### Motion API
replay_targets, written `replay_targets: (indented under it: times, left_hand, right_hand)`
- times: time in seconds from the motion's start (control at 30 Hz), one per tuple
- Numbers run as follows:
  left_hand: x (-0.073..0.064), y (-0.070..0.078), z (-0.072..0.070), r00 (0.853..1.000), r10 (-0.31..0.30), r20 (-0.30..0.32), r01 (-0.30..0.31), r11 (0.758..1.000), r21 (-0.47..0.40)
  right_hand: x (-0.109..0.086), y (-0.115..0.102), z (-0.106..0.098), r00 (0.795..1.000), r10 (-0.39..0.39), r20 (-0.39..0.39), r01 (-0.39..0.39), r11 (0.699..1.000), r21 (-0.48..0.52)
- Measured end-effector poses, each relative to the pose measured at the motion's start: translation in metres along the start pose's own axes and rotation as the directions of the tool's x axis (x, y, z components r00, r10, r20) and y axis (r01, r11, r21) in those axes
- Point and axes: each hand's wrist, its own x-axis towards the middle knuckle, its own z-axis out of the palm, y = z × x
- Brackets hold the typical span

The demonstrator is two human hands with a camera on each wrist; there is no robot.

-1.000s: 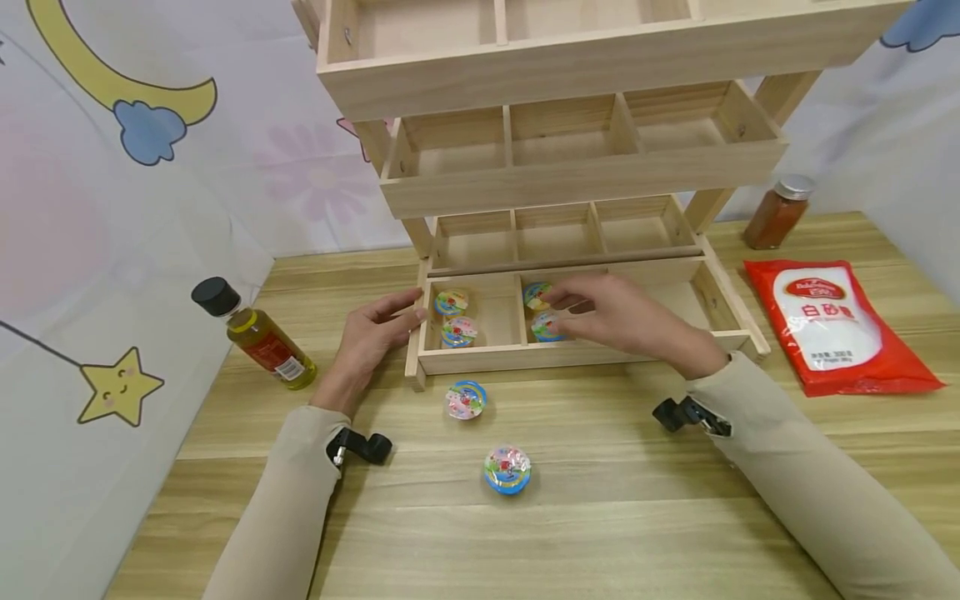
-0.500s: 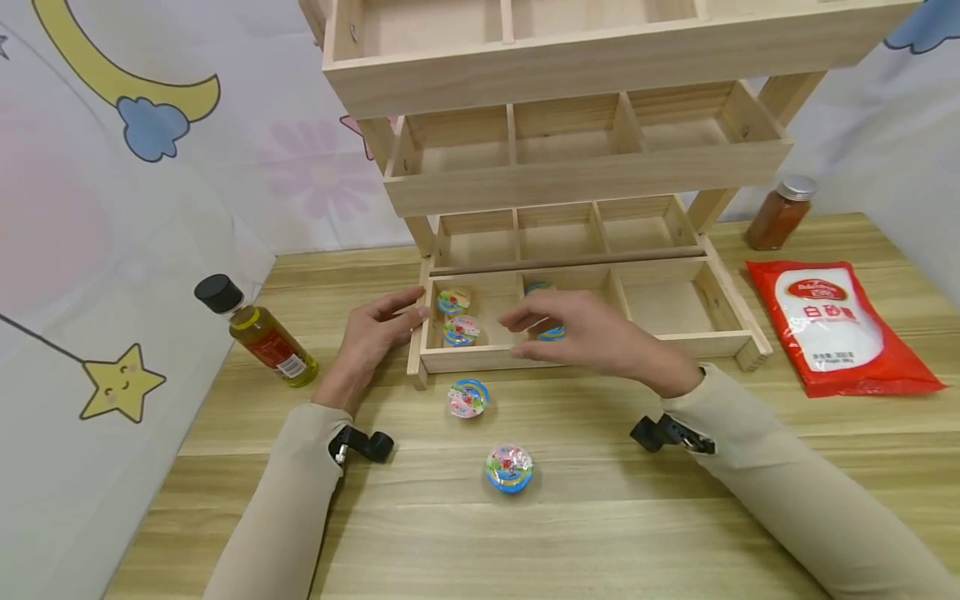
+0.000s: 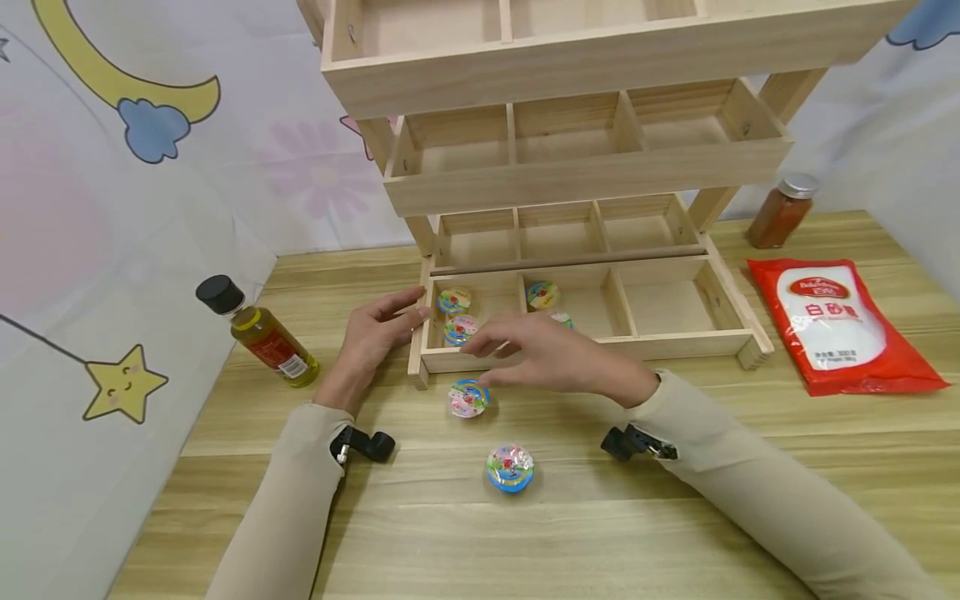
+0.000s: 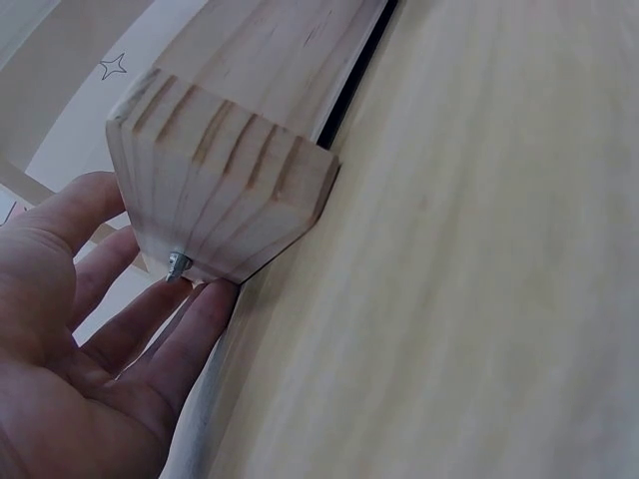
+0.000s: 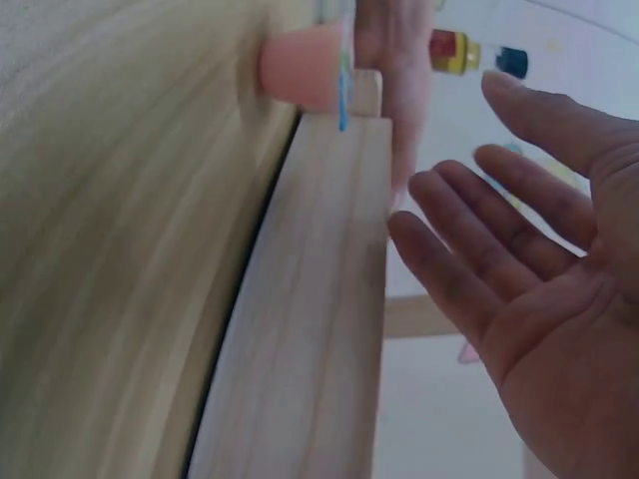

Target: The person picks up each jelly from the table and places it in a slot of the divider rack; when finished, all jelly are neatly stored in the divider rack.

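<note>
My left hand (image 3: pixel 371 343) rests with its fingertips against the left end of the wooden rack (image 3: pixel 562 354); the left wrist view shows the fingers fairly straight on the wooden end piece (image 4: pixel 215 180). Nothing is in my right hand (image 3: pixel 536 354), which hovers over the rack's front edge with relaxed fingers. Just below its fingertips stands a jelly cup (image 3: pixel 468 399), seen as a pink cup (image 5: pixel 300 68) in the right wrist view. Another jelly cup (image 3: pixel 510 468) stands nearer me. Two cups lie in the left front compartment, two in the middle one, one partly hidden by my right hand.
The rack's upper tiers (image 3: pixel 588 179) overhang the lowest boxes. An oil bottle (image 3: pixel 273 343) stands at the left. A red bag of white sugar (image 3: pixel 832 325) lies at the right, with a spice jar (image 3: pixel 783 212) behind it. Wooden tabletop (image 3: pixel 600 533) lies in front.
My right hand has left the middle compartment, moving left and toward me, over the front edge to near the loose cup. My left hand has stayed at the rack's end.
</note>
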Motion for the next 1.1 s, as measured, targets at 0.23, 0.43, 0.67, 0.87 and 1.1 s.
replay_targets:
  times: [0.23,0.43,0.67,0.87,1.1]
  left_hand:
    - [0.0,0.001,0.0,1.0,0.004,-0.01,-0.004,1.0,0.007]
    - [0.001,0.001,0.0,1.0,0.01,-0.006,-0.01,1.0,0.013]
    - [0.001,-0.002,-0.002,1.0,0.006,-0.003,-0.006,1.0,0.013]
    - [0.001,-0.001,-0.001,1.0,0.003,-0.001,-0.003,1.0,0.022]
    - [0.001,-0.002,-0.001,1.0,0.006,-0.006,-0.006,1.0,0.02]
  right_hand:
    - [0.007,0.004,0.011,0.999,0.011,0.053,-0.011,1.0,0.01]
    - [0.007,0.006,0.018,0.998,0.013,0.066,-0.01,0.999,-0.039]
    - [0.007,0.01,0.027,0.994,0.033,0.1,-0.029,0.999,-0.041]
    - [0.007,0.012,0.031,0.992,0.055,0.114,-0.047,0.996,-0.072]
    - [0.006,0.016,0.033,0.991,0.06,0.123,-0.052,0.996,-0.068]
